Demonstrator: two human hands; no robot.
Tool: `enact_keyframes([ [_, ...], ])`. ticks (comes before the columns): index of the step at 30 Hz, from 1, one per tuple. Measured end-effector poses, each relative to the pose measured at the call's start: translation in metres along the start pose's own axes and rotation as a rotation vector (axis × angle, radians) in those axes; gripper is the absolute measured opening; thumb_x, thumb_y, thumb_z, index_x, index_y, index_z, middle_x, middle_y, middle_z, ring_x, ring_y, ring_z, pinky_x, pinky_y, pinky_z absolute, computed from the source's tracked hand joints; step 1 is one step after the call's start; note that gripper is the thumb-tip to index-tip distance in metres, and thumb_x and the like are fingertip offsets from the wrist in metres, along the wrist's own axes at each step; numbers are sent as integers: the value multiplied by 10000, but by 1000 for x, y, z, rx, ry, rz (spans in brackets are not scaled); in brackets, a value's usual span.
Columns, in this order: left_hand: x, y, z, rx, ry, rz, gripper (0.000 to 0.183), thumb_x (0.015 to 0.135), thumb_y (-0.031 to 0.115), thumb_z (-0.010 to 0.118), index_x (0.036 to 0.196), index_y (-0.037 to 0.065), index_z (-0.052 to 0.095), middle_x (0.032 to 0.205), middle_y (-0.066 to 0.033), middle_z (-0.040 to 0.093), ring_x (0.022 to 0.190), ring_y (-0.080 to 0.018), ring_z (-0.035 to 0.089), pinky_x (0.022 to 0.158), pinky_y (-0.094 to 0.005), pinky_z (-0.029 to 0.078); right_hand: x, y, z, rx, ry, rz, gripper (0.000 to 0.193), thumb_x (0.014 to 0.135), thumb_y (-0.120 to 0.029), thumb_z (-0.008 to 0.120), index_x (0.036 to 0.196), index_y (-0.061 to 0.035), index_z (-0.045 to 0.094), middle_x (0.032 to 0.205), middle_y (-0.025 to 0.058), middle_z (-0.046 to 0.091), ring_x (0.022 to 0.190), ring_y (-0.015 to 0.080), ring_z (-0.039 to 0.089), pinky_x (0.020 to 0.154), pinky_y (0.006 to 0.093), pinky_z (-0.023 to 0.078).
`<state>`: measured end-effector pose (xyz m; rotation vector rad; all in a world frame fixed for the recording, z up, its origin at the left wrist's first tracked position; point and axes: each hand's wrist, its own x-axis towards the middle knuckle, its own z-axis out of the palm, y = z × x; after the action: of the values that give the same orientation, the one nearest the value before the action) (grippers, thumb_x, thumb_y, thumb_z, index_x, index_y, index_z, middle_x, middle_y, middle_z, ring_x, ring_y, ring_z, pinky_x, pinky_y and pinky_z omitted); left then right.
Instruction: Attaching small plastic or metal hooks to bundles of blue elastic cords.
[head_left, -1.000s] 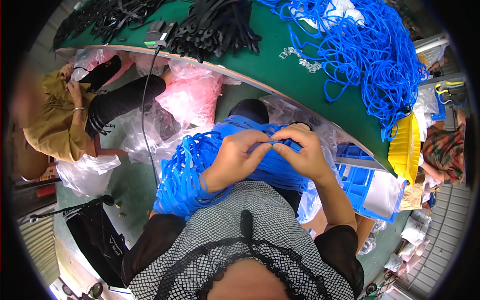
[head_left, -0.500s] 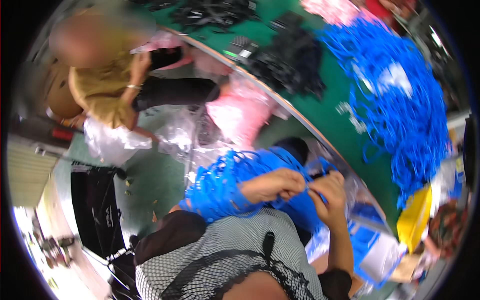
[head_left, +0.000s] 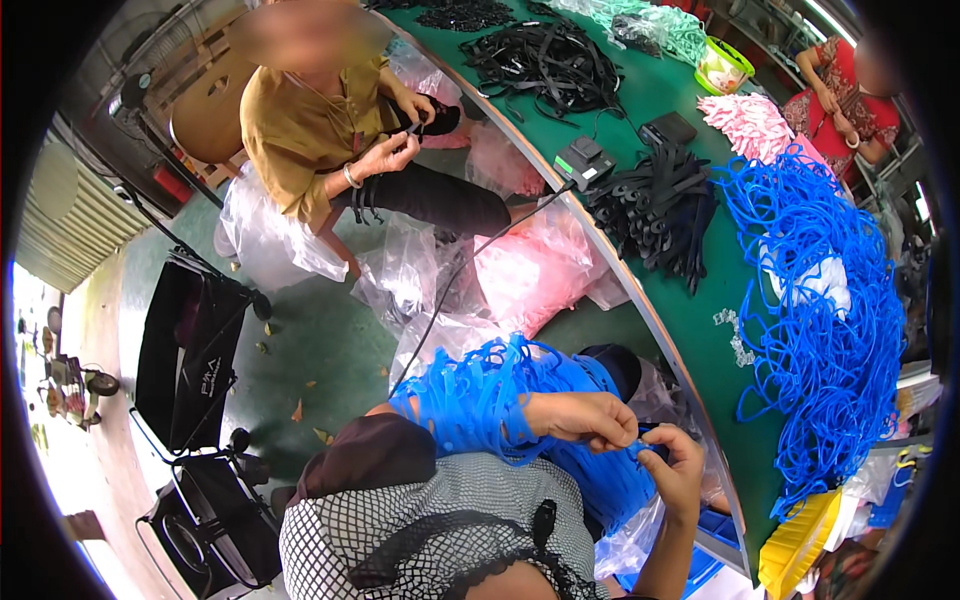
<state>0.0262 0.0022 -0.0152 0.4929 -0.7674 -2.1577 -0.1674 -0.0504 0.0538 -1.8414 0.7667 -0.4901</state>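
Many thin blue straps (head_left: 470, 395) hang looped around my left forearm. Just beyond them, my left hand (head_left: 590, 418) is closed in a pinch, with its fingertips at a blue strap (head_left: 641, 447). My right hand (head_left: 678, 468) meets it from the right, thumb and fingers pinching the same short piece. Only a little of this piece shows between the fingertips; its end is too small to make out. More blue material (head_left: 610, 490) lies over my lap below the hands.
A green table (head_left: 690, 330) runs along my right, bearing a blue strap heap (head_left: 820, 330), black straps (head_left: 655, 215), pink pieces (head_left: 745, 125) and small clear parts (head_left: 735, 338). Pink-filled bags (head_left: 530, 270) and a black folding cart (head_left: 195, 350) stand on the floor. Two co-workers sit nearby.
The whole view has shifted, so the table and a co-worker at the far right show more. My hands stay together at the blue strap, their fingers a little differently placed.
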Motion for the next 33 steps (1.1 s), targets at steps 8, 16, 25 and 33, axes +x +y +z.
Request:
enact_keyframes([
  [8, 1, -2, 4, 660, 114, 370, 123, 762, 127, 622, 798, 11, 596, 664, -35, 560, 580, -110, 514, 517, -261, 398, 5, 12, -6, 40, -117, -89, 203, 669, -126, 755, 771, 7, 640, 744, 61, 639, 750, 163, 558, 806, 322, 388],
  [16, 0, -12, 17, 1286, 232, 737, 180, 754, 82, 602, 915, 2, 604, 838, -154, 597, 751, -317, 591, 627, -365, 469, 4, 38, -12, 468, -258, 105, 196, 648, -63, 763, 792, 21, 660, 836, 97, 652, 770, 167, 586, 732, 288, 438],
  [25, 1, 16, 9, 597, 175, 203, 158, 852, 164, 601, 905, 15, 593, 742, -64, 620, 690, -124, 607, 605, -262, 480, 22, 8, -17, 68, -121, -3, 186, 676, 7, 675, 854, 19, 621, 870, 89, 629, 814, 165, 586, 747, 287, 461],
  [33, 7, 37, 32, -212, 135, 555, 129, 921, 104, 517, 1036, 49, 534, 1004, -108, 612, 937, -189, 596, 828, -312, 470, 9, 12, 49, 112, 237, -74, 314, 817, -67, 593, 1110, 17, 515, 918, 90, 609, 820, 148, 581, 742, 280, 463],
])
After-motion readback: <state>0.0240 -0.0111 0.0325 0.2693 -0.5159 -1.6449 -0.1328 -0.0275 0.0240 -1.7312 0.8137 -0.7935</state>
